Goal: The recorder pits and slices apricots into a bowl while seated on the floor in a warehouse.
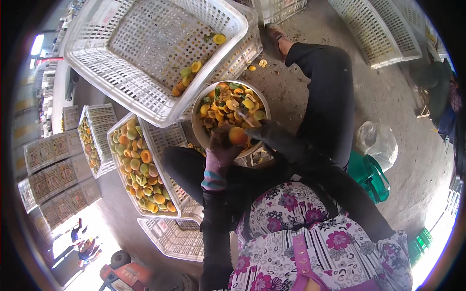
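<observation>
My left hand (220, 145), in a worn knitted glove with a purple and blue cuff, holds a whole orange-yellow peach (237, 136). In a dark glove, my right hand (275, 135) grips a thin hand tool (249, 118), blurred and probably a knife, close to the fruit. Both hands are over the near part of a round white basin (267, 105) between my legs. Peach pits, cut scraps (233, 104) and green leaves fill much of it. The fingers of my right hand partly hide the tool's handle.
A big white plastic crate (145, 32), with several peaches (186, 74) along one side, stands on another crate beyond the basin. To the left, a crate holds many halved peaches (140, 167). A green bag (367, 178) and clear plastic bag (378, 143) lie at the right.
</observation>
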Demonstrator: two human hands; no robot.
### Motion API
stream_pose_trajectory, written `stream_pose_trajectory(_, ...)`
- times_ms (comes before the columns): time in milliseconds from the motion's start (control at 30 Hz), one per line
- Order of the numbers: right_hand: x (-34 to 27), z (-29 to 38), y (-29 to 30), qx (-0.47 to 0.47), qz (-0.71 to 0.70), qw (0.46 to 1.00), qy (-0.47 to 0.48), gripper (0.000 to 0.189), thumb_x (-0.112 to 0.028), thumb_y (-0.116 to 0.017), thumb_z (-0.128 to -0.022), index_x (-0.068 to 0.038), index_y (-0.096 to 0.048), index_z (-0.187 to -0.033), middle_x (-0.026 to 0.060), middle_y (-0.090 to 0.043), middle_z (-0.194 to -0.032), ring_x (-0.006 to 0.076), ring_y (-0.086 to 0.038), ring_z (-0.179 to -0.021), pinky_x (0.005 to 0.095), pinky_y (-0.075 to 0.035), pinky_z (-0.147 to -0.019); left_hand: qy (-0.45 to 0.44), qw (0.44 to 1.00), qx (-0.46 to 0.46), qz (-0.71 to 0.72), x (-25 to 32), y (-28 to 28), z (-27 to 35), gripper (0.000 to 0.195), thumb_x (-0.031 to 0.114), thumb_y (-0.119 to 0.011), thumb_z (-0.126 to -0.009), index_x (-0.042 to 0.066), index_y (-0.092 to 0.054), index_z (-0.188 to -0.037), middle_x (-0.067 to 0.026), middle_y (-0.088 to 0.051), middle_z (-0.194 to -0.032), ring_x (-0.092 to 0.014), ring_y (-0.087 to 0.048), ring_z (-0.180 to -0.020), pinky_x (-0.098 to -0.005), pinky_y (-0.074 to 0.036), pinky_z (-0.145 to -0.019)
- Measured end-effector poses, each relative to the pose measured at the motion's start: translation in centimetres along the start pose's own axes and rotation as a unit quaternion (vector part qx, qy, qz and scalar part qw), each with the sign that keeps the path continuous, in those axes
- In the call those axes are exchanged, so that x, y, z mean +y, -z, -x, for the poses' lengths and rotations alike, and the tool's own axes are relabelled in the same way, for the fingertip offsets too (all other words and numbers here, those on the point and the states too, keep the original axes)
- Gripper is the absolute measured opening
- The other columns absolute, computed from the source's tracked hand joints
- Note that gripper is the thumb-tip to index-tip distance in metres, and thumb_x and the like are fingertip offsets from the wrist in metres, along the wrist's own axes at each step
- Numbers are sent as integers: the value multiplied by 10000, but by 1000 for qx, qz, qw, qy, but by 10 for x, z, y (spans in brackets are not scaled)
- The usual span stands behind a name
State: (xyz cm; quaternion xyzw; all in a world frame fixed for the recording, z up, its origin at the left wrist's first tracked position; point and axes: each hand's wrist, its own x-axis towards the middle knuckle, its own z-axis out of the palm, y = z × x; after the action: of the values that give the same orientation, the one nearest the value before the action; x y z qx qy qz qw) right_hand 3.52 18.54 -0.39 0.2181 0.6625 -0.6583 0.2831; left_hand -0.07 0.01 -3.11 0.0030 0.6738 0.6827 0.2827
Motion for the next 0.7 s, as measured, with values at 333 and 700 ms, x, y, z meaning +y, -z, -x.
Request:
stream_pose_trajectory(333, -12, 4, -14, -73, -180, 981, 23, 379, -373, -599, -769, -24, -572, -915, 16, -563, -733, 58, -488, -589, 207, -373, -505, -148, 989, 18, -1, 16, -20, 26, 455, 23, -634, -732, 28, -480, -1160, -114, -506, -1142, -192, -504, -1026, -304, -410, -880)
stream_pose_trajectory(700, -4, 1, -28, 46, 30, 964, 259, 314, -287, -622, -787, -28, -564, -955, 4, -556, -691, 75, -517, -567, 248, -406, -488, -213, 957, 82, -179, 29, -18, 35, 469, 218, -593, -779, 11, -461, -1179, -177, -504, -1139, -283, -502, -1053, -344, -390, -896)
